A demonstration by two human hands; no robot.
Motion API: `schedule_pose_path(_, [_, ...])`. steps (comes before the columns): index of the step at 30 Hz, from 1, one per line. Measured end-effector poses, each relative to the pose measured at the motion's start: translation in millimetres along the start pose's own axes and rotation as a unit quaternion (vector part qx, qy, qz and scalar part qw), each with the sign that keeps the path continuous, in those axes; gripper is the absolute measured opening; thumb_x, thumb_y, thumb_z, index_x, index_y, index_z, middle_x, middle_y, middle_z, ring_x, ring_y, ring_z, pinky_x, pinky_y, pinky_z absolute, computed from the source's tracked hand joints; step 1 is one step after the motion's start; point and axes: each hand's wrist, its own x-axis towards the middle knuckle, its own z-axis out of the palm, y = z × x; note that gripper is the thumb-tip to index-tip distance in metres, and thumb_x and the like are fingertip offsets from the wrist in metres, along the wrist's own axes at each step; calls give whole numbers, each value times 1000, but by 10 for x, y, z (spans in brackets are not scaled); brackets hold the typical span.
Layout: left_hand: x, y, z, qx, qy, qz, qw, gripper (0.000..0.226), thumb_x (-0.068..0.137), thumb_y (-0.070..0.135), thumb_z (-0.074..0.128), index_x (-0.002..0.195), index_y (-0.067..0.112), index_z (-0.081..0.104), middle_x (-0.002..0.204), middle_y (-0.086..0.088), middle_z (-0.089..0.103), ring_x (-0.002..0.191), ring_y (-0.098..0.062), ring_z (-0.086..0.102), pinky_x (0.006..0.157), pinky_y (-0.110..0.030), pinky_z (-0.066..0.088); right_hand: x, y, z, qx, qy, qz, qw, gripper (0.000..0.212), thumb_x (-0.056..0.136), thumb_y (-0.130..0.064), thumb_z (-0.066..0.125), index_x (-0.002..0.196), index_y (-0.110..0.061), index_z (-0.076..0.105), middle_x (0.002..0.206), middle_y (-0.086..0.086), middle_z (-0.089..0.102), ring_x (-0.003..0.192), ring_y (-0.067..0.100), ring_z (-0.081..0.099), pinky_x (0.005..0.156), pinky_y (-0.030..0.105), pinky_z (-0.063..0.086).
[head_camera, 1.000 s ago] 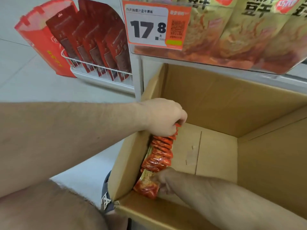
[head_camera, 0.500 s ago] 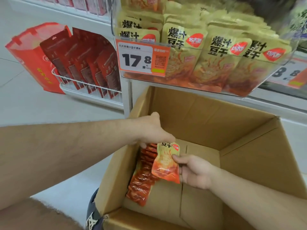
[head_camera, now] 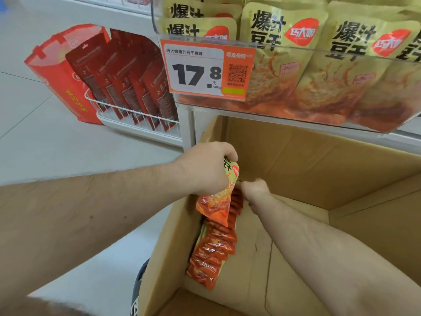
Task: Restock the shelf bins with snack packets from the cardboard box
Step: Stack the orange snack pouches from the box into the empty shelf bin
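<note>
An open cardboard box (head_camera: 319, 160) stands on the floor under the shelf. A row of yellow-and-orange snack packets (head_camera: 214, 249) leans against its left inner wall. My left hand (head_camera: 205, 167) grips the top of one such packet (head_camera: 216, 204), held upright above that row. My right hand (head_camera: 255, 190) reaches into the box just right of the held packet, fingers curled at the tops of the packets in the row; whether it grips one is hidden. Above the box, a clear shelf bin (head_camera: 330, 117) holds several matching yellow packets (head_camera: 280, 58).
An orange price tag (head_camera: 207, 69) reading 17.8 hangs on the bin's front left. To the left, a white wire rack (head_camera: 127, 115) holds dark red pouches, beside a red bag (head_camera: 61, 80) on the pale tiled floor. A shoe (head_camera: 139, 288) shows by the box's near left corner.
The single packet went from my right hand into my left hand's grip and rose higher. My right hand moved back toward the row in the box. The view tilted up toward the bin.
</note>
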Motion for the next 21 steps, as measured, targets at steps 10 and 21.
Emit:
schedule_pose_path(10, [85,-39,14,-23,-3,-26,999,42,87,10,67,119,36,61,111,9,48,81,-8,55,51,-18,48,-4,181,80,-338,89,-264,899,25,92,-34,50,105,-18,65,107,6,58,98,34,61,80,35,49])
schedule_pose_path(21, [30,3,-61,-153,-42,-58,986,37,81,7,74,114,23,66,98,4,59,83,-16,61,73,-33,56,-690,121,-579,-126,134,-313,932,10,100,-16,48,90,-17,46,93,8,67,80,27,59,64,29,42])
